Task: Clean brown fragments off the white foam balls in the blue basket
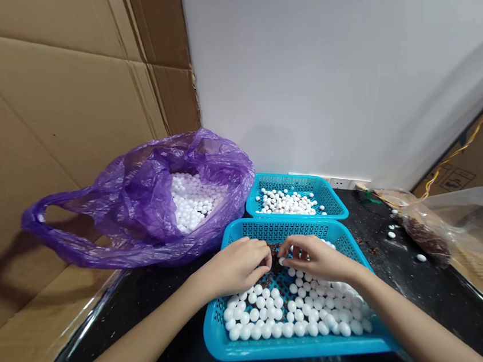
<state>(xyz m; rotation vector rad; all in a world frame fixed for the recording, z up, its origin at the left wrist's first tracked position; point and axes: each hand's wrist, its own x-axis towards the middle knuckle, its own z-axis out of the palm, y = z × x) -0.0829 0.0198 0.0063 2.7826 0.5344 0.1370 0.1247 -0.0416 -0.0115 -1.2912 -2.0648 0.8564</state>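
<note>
A blue plastic basket (293,348) in front of me holds several white round beads (296,316) and a patch of dark brown bits (275,260) near its middle. My left hand (236,267) rests inside the basket with its fingers curled and pinched over the dark bits. My right hand (315,258) is just to the right of it, fingers pinched on a white bead at the dark patch. The two hands almost touch.
A second blue basket (334,202) with white beads stands behind the first. A purple plastic bag (134,216) full of white beads lies at the left against cardboard (51,103). A clear bag (443,231) with dark pieces and loose beads lies at the right on the black table (421,280).
</note>
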